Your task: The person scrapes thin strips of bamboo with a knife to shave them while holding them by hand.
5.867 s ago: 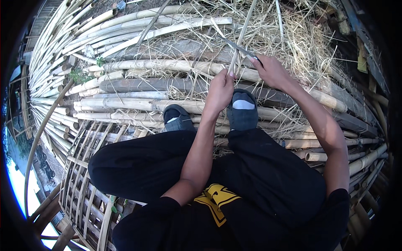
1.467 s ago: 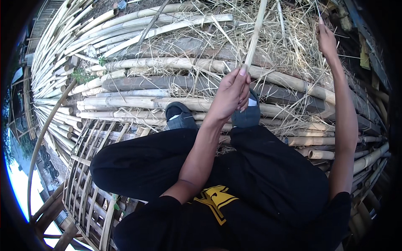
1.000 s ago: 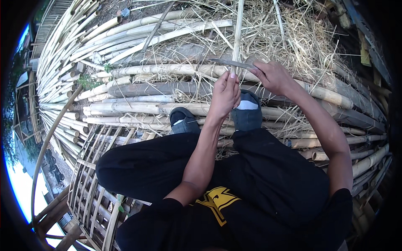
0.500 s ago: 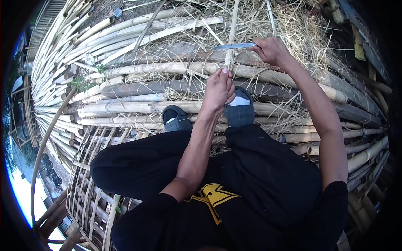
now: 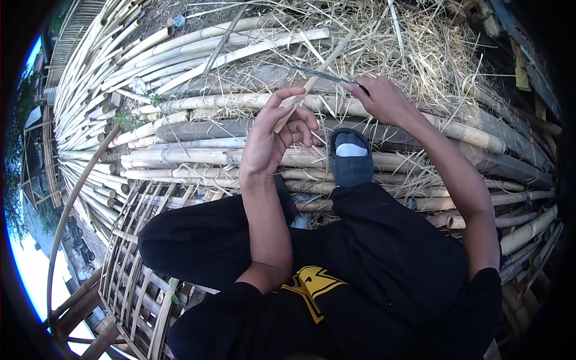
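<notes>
Left hand (image 5: 267,137) loosely cupped, fingers parted, bamboo strip (image 5: 329,62) across palm, long axis slanting forward-right; right hand (image 5: 389,101) grips knife (image 5: 330,76) by handle, blade crossing strip, contact unclear.

No text is readable; a yellow, angular printed emblem (image 5: 324,286) marks the black cloth shirt (image 5: 252,327) below the left hand (image 5: 268,138).

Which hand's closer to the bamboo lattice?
Left. In the picture, the left hand is above and right of the lattice; the right hand, holding a knife, is higher and farther right.
</notes>
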`<state>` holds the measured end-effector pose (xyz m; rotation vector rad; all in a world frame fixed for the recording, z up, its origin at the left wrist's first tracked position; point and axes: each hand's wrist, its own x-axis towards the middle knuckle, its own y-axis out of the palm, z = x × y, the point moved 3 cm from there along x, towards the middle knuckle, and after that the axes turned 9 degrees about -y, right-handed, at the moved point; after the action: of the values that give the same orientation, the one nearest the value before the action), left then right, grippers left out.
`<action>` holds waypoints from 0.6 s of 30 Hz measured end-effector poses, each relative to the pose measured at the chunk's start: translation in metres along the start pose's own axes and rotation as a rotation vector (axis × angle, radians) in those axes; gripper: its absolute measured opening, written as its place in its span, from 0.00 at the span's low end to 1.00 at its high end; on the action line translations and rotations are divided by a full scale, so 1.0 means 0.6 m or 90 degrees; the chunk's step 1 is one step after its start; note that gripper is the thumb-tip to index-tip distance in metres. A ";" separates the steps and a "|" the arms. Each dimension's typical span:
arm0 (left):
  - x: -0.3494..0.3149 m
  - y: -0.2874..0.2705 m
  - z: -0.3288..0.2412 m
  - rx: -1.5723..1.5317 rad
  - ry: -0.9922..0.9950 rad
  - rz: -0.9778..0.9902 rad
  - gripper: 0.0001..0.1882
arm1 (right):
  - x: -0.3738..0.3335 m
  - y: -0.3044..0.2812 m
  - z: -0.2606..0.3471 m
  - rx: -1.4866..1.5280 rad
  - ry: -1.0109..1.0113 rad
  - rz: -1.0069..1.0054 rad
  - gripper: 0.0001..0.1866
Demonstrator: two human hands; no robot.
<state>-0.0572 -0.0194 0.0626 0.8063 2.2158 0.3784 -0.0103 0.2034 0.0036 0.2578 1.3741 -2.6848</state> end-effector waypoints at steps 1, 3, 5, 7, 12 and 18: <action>-0.006 0.005 -0.014 -0.014 0.057 0.044 0.20 | -0.003 -0.005 0.011 0.032 -0.003 0.000 0.30; -0.014 0.013 -0.030 0.011 0.121 0.056 0.27 | -0.005 -0.022 0.038 0.065 -0.007 -0.004 0.30; -0.034 0.039 -0.061 0.077 0.336 0.103 0.32 | -0.007 -0.041 0.064 0.132 -0.016 0.013 0.27; -0.057 0.063 -0.106 0.145 0.447 0.024 0.26 | -0.013 -0.079 0.120 0.172 -0.039 0.015 0.25; -0.084 0.120 -0.170 0.300 0.624 -0.225 0.22 | -0.044 -0.089 0.162 0.089 -0.265 -0.152 0.14; -0.071 0.132 -0.201 0.477 0.633 -0.320 0.30 | -0.067 -0.087 0.173 0.137 -0.181 -0.133 0.09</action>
<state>-0.0876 0.0103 0.2068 0.3747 3.4632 -0.4456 0.0096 0.1504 0.1131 -0.2567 1.0857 -2.8957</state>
